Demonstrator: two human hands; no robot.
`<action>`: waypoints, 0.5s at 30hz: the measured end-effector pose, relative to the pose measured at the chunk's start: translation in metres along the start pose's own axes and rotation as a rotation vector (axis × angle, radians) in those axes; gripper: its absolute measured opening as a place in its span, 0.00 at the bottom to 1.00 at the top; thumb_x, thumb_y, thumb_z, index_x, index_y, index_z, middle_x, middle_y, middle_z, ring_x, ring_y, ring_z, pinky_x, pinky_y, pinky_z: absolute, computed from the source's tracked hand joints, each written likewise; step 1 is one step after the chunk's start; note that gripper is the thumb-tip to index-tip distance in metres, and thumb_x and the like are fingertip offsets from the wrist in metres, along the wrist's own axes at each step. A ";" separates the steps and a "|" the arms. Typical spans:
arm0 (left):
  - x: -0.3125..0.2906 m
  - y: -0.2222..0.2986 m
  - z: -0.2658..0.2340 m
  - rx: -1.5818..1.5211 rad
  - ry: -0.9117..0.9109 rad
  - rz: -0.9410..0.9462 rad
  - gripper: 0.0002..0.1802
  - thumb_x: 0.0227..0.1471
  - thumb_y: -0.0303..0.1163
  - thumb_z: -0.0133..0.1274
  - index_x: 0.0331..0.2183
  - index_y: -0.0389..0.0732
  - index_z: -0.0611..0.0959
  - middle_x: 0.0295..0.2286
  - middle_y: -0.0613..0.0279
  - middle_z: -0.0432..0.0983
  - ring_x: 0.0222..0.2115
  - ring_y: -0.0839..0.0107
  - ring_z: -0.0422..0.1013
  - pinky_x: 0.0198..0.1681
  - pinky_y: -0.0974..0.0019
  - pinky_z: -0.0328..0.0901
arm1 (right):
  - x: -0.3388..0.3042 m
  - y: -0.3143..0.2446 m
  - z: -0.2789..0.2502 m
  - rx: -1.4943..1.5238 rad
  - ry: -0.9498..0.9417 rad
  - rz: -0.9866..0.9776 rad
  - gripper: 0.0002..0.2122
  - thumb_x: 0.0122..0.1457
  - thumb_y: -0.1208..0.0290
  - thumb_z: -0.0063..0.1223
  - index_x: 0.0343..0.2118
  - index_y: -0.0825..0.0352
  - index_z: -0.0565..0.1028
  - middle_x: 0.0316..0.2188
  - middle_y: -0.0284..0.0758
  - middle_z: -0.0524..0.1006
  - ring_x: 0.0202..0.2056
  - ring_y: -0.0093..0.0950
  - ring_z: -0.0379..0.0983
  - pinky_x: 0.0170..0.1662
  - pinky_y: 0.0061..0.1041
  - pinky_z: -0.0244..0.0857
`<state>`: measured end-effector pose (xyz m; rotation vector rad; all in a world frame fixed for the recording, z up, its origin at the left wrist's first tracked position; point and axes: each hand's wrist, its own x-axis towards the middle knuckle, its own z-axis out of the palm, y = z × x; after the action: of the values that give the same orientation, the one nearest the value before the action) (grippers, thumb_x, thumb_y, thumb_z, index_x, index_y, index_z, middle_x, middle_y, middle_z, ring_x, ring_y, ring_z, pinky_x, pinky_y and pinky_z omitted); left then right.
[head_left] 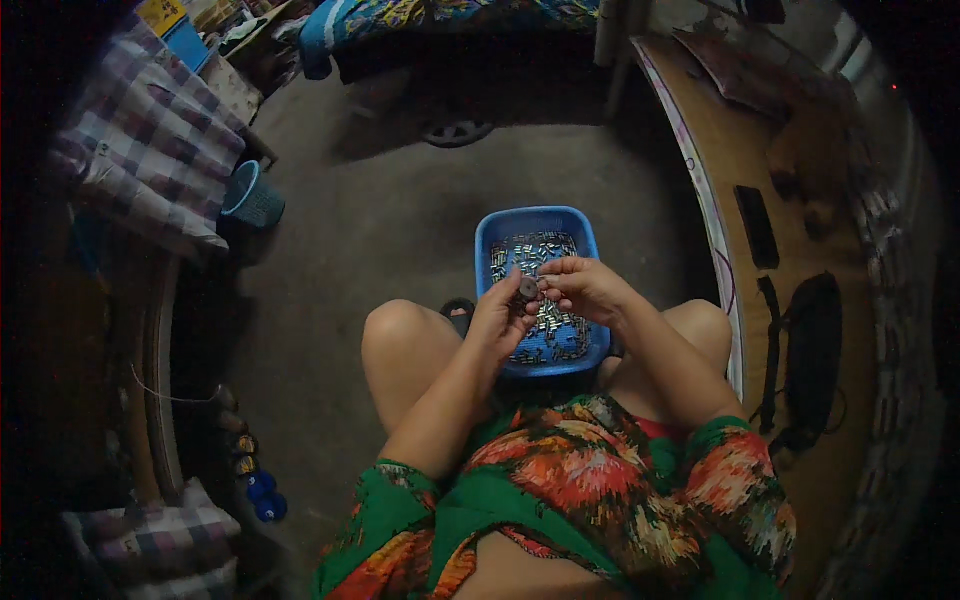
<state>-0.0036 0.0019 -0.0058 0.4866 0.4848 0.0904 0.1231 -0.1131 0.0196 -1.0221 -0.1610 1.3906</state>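
Note:
A blue plastic basket (487, 350) stands between my knees. Many small shiny metal cylinders (540, 246) lie scattered across its bottom. Above the basket, my left hand (496, 312) is closed round a small dark round piece (528, 289) with a pale face, too small to name more exactly. My right hand (588, 290) is close against it from the other side, thumb and fingers pinched together at the piece's edge. Whatever sits between the right fingertips is too small to make out.
On the right, a wooden bench (730, 130) carries a dark phone-like slab (756, 227) and a black bag (812, 350). At left stand a blue-green bin (254, 196) and a checked cloth (160, 130). A bed with a patterned cover (440, 15) is at the back.

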 end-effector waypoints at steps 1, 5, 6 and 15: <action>0.000 0.000 0.001 0.014 0.012 0.014 0.17 0.49 0.46 0.44 0.28 0.40 0.72 0.21 0.64 0.70 0.17 0.77 0.62 0.16 0.79 0.55 | 0.000 0.000 0.000 -0.020 -0.018 -0.014 0.06 0.51 0.74 0.47 0.32 0.67 0.67 0.25 0.31 0.71 0.20 0.16 0.64 0.18 0.12 0.56; -0.003 0.002 0.004 0.021 -0.023 -0.002 0.17 0.48 0.46 0.45 0.28 0.40 0.72 0.21 0.64 0.69 0.17 0.77 0.62 0.16 0.79 0.55 | -0.005 -0.004 0.009 -0.137 0.063 -0.010 0.06 0.50 0.72 0.50 0.31 0.65 0.68 0.22 0.28 0.70 0.18 0.15 0.61 0.17 0.11 0.52; -0.003 0.002 0.004 0.011 -0.006 -0.011 0.17 0.48 0.46 0.45 0.28 0.41 0.71 0.21 0.64 0.69 0.17 0.77 0.62 0.15 0.79 0.55 | -0.005 -0.003 0.008 -0.139 0.061 -0.008 0.06 0.50 0.72 0.50 0.31 0.65 0.68 0.22 0.28 0.70 0.18 0.15 0.61 0.17 0.11 0.52; -0.004 0.001 0.006 -0.007 0.008 -0.031 0.16 0.47 0.46 0.47 0.28 0.42 0.70 0.20 0.65 0.66 0.17 0.78 0.62 0.14 0.79 0.54 | -0.004 0.000 0.013 -0.426 0.099 -0.099 0.08 0.47 0.69 0.54 0.28 0.64 0.70 0.17 0.23 0.66 0.16 0.12 0.56 0.18 0.12 0.48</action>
<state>-0.0042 -0.0009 0.0007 0.4722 0.4995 0.0645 0.1137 -0.1101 0.0293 -1.4119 -0.4422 1.2380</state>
